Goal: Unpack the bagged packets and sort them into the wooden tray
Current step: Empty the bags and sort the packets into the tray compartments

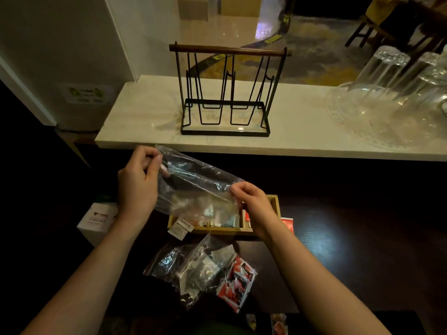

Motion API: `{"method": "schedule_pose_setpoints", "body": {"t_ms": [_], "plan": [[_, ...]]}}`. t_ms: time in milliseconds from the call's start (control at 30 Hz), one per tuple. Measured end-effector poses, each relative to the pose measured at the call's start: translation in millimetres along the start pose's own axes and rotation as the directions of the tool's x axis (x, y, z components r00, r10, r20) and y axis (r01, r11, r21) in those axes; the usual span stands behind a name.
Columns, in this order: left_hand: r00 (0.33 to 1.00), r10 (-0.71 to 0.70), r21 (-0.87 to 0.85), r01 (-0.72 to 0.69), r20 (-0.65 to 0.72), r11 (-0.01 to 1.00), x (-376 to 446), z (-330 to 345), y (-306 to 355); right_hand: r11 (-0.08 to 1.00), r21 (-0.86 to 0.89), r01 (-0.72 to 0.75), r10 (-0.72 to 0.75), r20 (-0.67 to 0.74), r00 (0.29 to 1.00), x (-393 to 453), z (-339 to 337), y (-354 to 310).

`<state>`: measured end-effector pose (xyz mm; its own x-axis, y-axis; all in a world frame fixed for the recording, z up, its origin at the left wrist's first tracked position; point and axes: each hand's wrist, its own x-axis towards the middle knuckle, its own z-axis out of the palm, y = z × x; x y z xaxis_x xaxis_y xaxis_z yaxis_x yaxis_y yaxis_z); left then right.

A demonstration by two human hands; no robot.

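Bag stretched between both hands' grips above tray.

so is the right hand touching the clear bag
Touching. The head view shows the right hand pinching one edge of the clear bag; the left hand grips the other end.

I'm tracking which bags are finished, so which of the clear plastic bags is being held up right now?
The clear bag stretched between the left hand and right hand, above the wooden tray. The other bags lie on the dark table nearer the person.
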<state>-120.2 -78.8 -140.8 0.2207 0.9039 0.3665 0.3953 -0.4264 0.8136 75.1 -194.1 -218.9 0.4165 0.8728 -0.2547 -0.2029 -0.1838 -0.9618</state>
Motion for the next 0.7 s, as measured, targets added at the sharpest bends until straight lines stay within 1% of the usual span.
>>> {"method": "schedule_pose_setpoints", "body": {"t_ms": [100, 200, 233, 300, 367, 433, 467, 533, 567, 633, 700], "plan": [[0.995, -0.093, -0.094, 0.097, 0.044, 0.991, -8.5, 14.2, -15.8, 0.998, 0.042, 0.052, -0.05, -0.051, 0.997, -1.6, -15.8, 3.1], [0.981, -0.171, -0.15, 0.183, 0.092, 0.972, -16.1, 28.8, -25.7, 0.981, 0.192, 0.02, -0.01, -0.055, 0.998, -6.8, -27.6, 2.8], [0.979, -0.174, -0.156, 0.19, 0.108, 0.969, -19.2, 34.4, -27.9, 0.977, 0.212, 0.022, -0.004, -0.087, 0.996, -9.7, -31.9, 3.2], [0.976, -0.168, -0.148, 0.188, 0.136, 0.971, -24.5, 44.5, -31.9, 0.988, 0.143, 0.053, -0.025, -0.188, 0.982, -13.8, -38.4, 7.7], [0.973, -0.164, -0.137, 0.186, 0.161, 0.973, -29.7, 54.1, -32.7, 0.993, 0.077, 0.085, -0.055, -0.331, 0.942, -15.8, -46.4, 18.8], [0.97, -0.165, -0.119, 0.187, 0.176, 0.975, -35.6, 62.2, -31.5, 0.991, 0.076, 0.107, -0.052, -0.517, 0.854, -14.2, -61.0, 35.1], [0.967, -0.168, -0.1, 0.19, 0.193, 0.977, -39.3, 66.6, -31.1, 0.989, 0.103, 0.11, -0.027, -0.596, 0.802, -13.7, -70.8, 43.4], [0.947, -0.165, -0.023, 0.178, 0.274, 0.984, -48.6, 73.8, -32.8, 0.97, 0.219, 0.106, 0.084, -0.709, 0.7, -12.4, -93.0, 61.4], [0.925, -0.158, 0.034, 0.156, 0.345, 0.987, -54.7, 77.3, -35.6, 0.951, 0.29, 0.108, 0.153, -0.745, 0.649, -12.8, -104.1, 69.6], [0.844, -0.142, 0.142, 0.079, 0.517, 0.987, -68.8, 84.2, -42.7, 0.929, 0.357, 0.096, 0.257, -0.811, 0.525, -16.0, -124.1, 84.4], [0.733, -0.172, 0.248, 0.006, 0.658, 0.969, -85.2, 90.1, -49.8, 0.938, 0.344, 0.031, 0.3, -0.855, 0.424, -23.4, -137.5, 99.4]]}}
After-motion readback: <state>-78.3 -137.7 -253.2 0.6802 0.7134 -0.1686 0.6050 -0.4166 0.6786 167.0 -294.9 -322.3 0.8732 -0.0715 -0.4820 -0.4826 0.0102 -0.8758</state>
